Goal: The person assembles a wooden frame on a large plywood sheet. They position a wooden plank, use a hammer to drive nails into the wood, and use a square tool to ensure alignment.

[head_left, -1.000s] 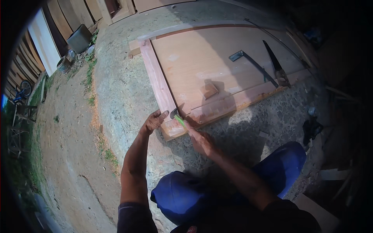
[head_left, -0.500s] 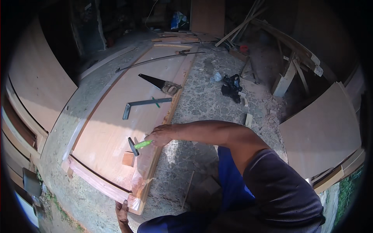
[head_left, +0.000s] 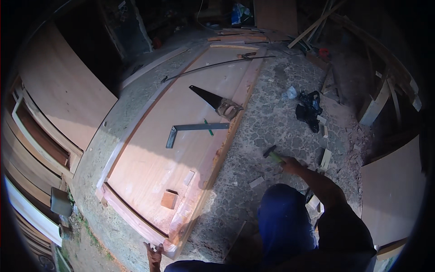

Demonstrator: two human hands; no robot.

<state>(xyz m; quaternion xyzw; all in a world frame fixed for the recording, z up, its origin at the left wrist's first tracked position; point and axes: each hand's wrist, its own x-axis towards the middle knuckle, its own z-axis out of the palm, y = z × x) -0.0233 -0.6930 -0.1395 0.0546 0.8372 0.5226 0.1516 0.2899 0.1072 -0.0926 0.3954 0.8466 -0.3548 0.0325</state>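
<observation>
A large wooden door panel (head_left: 149,158) with a raised frame lies flat on the ground. My left hand (head_left: 154,256) is at its near end, fingers apart and touching the frame's corner. Off the panel's right side, my right hand (head_left: 290,165) is closed around the handle of a hammer (head_left: 271,153) with a dark head and green grip, held over the floor. On the panel are a small square wood block (head_left: 169,199), a thin pale offcut (head_left: 189,177), a metal try square (head_left: 195,127), a green pencil (head_left: 209,128) and a handsaw (head_left: 215,100).
A long bar clamp (head_left: 204,68) crosses the panel's far part. Wooden boards (head_left: 63,86) lean at left, and a wide board (head_left: 394,181) stands at right. A black plastic bag (head_left: 309,111) and wood scraps (head_left: 325,159) lie on the rough floor (head_left: 258,118).
My right hand has carried the hammer from over the panel to the right, above the floor. The thin offcut now shows. My left hand's fingers have spread at the corner. The view has shifted.
</observation>
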